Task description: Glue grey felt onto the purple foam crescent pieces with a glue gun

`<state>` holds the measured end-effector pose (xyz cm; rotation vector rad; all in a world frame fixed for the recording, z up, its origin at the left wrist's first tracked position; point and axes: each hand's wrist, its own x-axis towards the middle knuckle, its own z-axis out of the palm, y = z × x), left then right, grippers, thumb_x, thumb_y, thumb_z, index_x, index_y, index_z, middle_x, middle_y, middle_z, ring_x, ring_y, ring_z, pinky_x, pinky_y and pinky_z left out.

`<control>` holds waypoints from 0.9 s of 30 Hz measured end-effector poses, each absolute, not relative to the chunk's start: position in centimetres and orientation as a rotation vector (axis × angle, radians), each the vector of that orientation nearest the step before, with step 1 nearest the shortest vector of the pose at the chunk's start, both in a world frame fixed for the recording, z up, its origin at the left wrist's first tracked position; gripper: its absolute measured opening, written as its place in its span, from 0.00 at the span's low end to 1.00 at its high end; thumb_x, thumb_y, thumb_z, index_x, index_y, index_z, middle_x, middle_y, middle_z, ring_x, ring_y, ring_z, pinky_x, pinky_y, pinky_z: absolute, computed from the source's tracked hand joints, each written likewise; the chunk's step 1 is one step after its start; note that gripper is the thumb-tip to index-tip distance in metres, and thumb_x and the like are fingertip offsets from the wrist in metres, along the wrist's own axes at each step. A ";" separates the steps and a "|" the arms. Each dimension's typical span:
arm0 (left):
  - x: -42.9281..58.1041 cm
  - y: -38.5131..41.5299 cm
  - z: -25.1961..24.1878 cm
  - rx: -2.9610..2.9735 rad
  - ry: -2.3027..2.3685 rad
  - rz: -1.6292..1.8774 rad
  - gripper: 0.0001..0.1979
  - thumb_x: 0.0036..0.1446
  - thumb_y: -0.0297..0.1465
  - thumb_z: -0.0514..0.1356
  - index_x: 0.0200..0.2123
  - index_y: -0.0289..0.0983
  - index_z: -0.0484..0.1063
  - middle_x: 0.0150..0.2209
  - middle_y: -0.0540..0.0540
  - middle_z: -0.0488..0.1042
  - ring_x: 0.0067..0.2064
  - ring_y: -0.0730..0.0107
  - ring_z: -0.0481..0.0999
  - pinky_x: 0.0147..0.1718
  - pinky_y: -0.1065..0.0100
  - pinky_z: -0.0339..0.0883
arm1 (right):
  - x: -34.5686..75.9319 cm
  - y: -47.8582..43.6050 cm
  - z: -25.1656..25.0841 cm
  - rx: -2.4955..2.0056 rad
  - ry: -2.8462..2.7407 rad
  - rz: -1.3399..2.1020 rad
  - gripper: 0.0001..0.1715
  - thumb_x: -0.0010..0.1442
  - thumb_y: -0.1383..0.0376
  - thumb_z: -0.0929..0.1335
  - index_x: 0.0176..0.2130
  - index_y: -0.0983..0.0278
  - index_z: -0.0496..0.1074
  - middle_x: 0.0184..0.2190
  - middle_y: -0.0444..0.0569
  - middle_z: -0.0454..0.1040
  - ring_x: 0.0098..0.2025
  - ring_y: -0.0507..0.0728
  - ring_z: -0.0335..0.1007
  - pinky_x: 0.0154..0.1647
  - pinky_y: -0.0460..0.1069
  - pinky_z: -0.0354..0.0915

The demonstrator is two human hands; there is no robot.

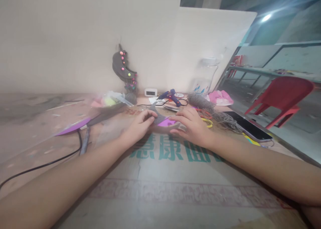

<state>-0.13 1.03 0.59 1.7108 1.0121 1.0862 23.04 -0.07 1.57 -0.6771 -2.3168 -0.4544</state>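
Observation:
A curved purple piece (167, 122), partly covered with grey fabric (159, 116), lies low over the printed sheet between my hands. My left hand (142, 122) is closed, thumb and fingertips pinching the grey fabric at the piece's left end. Around the right end, my right hand (193, 124) is curled, with thumb on the near side and fingers on the far side. Its fingers hide that end of the piece. Just beyond are scissors (172, 108) and a blue glue gun (173, 97) resting near the wall.
Grey yarn (200, 101), a pink bag (220, 98), a yellow ring (207, 122) and a phone (253, 126) lie to the right. A clear jar (205, 75) stands behind. A decorated dark crescent (122, 67) hangs on the wall. At left are a purple sheet (72, 127) and black cable (50, 163).

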 end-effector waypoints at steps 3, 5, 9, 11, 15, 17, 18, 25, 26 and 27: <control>-0.1 0.8 0.9 1.663 0.994 1.067 0.07 0.57 0.33 0.53 0.38 0.37 0.64 0.29 0.52 0.63 0.29 0.76 0.62 0.28 0.73 0.56 | 23.1 0.4 1.4 -0.697 -2.313 -0.502 0.15 0.59 0.59 0.67 0.45 0.63 0.71 0.36 0.52 0.70 0.41 0.58 0.62 0.43 0.54 0.59; -0.1 0.7 1.1 1.645 0.987 1.059 0.07 0.57 0.33 0.53 0.38 0.37 0.64 0.28 0.52 0.63 0.29 0.76 0.62 0.28 0.73 0.56 | 23.2 0.5 1.4 -0.682 -2.310 -0.506 0.10 0.60 0.62 0.66 0.42 0.63 0.72 0.33 0.50 0.71 0.39 0.57 0.62 0.42 0.53 0.59; 0.0 0.6 1.1 1.630 0.984 1.065 0.06 0.57 0.32 0.53 0.37 0.37 0.64 0.28 0.53 0.63 0.28 0.77 0.62 0.28 0.74 0.56 | 23.0 0.1 1.8 -0.606 -2.338 -0.506 0.05 0.60 0.66 0.65 0.36 0.63 0.72 0.30 0.49 0.71 0.36 0.55 0.61 0.39 0.52 0.57; 0.1 0.6 1.1 1.630 0.985 1.080 0.06 0.57 0.32 0.53 0.37 0.37 0.64 0.29 0.53 0.63 0.29 0.77 0.62 0.28 0.74 0.56 | 22.9 -0.6 2.0 -0.534 -2.393 -0.498 0.05 0.60 0.68 0.65 0.36 0.64 0.71 0.29 0.49 0.70 0.35 0.55 0.60 0.37 0.51 0.57; 0.0 0.8 0.8 1.664 1.004 1.088 0.06 0.57 0.31 0.53 0.38 0.37 0.64 0.29 0.53 0.62 0.28 0.77 0.61 0.28 0.74 0.55 | 22.7 -1.9 2.4 -0.369 -2.445 -0.428 0.05 0.60 0.71 0.62 0.35 0.65 0.67 0.32 0.50 0.71 0.36 0.55 0.61 0.38 0.52 0.59; 0.0 0.8 0.8 1.691 1.012 1.088 0.06 0.57 0.31 0.53 0.38 0.37 0.65 0.28 0.53 0.62 0.28 0.77 0.60 0.27 0.74 0.55 | 22.6 -1.9 2.3 -0.413 -2.394 -0.397 0.03 0.61 0.69 0.63 0.36 0.65 0.66 0.33 0.51 0.71 0.37 0.55 0.62 0.40 0.52 0.59; 0.0 0.8 0.8 1.697 1.009 1.089 0.06 0.57 0.31 0.53 0.38 0.37 0.65 0.28 0.53 0.62 0.28 0.77 0.60 0.27 0.74 0.55 | 22.6 -1.8 2.2 -0.461 -2.360 -0.396 0.04 0.61 0.66 0.64 0.38 0.65 0.66 0.34 0.51 0.71 0.38 0.56 0.62 0.40 0.53 0.59; -0.1 1.0 0.6 1.543 0.885 1.014 0.07 0.56 0.32 0.55 0.38 0.38 0.64 0.30 0.52 0.65 0.29 0.76 0.64 0.28 0.74 0.57 | 23.0 0.1 1.4 -0.583 -2.325 -0.497 0.15 0.58 0.61 0.68 0.45 0.62 0.71 0.34 0.50 0.70 0.38 0.56 0.61 0.41 0.52 0.58; -0.2 1.1 0.6 1.524 0.865 1.003 0.07 0.55 0.32 0.55 0.38 0.38 0.65 0.30 0.52 0.65 0.29 0.76 0.65 0.28 0.74 0.57 | 23.1 0.1 1.4 -0.566 -2.332 -0.502 0.14 0.58 0.61 0.68 0.45 0.61 0.71 0.34 0.50 0.71 0.37 0.56 0.61 0.40 0.52 0.58; -0.2 1.1 0.5 1.513 0.851 0.994 0.07 0.55 0.32 0.55 0.38 0.38 0.65 0.30 0.52 0.66 0.30 0.76 0.66 0.29 0.73 0.58 | 23.1 0.0 1.4 -0.554 -2.335 -0.506 0.13 0.58 0.62 0.68 0.45 0.61 0.72 0.33 0.49 0.71 0.37 0.55 0.61 0.40 0.52 0.57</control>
